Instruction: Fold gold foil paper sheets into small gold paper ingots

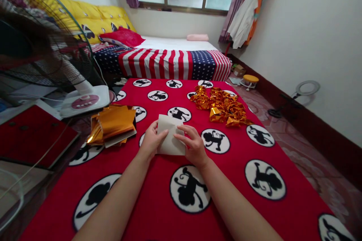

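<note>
A pale, squarish sheet of paper (170, 141) is held just over the red cloth in front of me, light side up. My left hand (152, 138) grips its left edge, thumb on top and fingers underneath. At the right edge is my right hand (194, 144), closed on the sheet with bent fingers over its face; its thumb is partly hidden. To the left lies a loose stack of gold foil paper sheets (115, 122), some showing pale undersides. A pile of folded gold foil pieces (222, 105) is spread out farther off on the right.
The red cloth (226, 173) has round monkey prints. A fan (85, 99) and a dark red box (36, 133) stand at left. Behind is a bed with a striped, starred cover (161, 62). A ring light (308, 88) and a yellow stool (250, 79) are on the right.
</note>
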`<state>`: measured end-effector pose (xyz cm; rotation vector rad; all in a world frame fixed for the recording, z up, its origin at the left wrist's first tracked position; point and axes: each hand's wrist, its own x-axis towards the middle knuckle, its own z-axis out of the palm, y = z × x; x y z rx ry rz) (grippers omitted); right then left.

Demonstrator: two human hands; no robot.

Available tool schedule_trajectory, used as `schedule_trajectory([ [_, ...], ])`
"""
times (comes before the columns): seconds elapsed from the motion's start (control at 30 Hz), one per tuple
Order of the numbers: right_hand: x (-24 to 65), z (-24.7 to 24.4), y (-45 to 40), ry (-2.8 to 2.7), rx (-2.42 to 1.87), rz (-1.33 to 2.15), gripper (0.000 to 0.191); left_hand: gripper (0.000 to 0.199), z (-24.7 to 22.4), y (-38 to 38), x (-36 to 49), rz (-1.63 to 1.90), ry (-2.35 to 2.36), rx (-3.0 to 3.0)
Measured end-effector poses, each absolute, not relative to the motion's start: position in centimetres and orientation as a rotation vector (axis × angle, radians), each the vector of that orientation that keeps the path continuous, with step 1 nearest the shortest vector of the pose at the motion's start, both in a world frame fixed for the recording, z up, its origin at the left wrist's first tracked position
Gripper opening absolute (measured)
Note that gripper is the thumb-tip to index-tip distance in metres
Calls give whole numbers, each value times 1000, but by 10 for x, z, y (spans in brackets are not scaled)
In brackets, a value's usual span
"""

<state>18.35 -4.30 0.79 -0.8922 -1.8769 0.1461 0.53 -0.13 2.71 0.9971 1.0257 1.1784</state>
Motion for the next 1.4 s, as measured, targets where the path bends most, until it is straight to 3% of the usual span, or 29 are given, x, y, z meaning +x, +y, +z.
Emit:
schedule_trajectory([
  [0.17, 187, 5, -46, -2033, -924, 258, 46, 84, 5, 8, 3, 1251, 1330, 1315],
  [0.33, 190, 7, -48, -2090, -971, 491, 38, 31, 10, -7, -7, 1358, 1375, 1449],
  [0.4, 191, 8, -48, -2023, -988, 579, 27, 24, 14, -12, -11, 1361, 1293, 1417],
  [0.5, 193, 8, -49, -1850, -1143, 686, 17, 26, 15, -14, -15, 1234, 1221, 1403],
  [0.73, 189, 4, -49, -1580, -1328, 753, 22, 41, 14, -13, -26, 947, 1069, 1461],
  [0.87, 182, 4, -41, -1566, -1454, 652, 23, 30, 20, -14, -27, 992, 962, 1333],
  [1.2, 162, 11, -25, -1546, -1866, 285, 5, 21, 5, -13, -7, 1165, 1506, 1666],
  [1.4, 160, 14, -18, -1528, -1984, 253, 28, 38, 11, -14, -7, 1180, 1612, 1733],
])
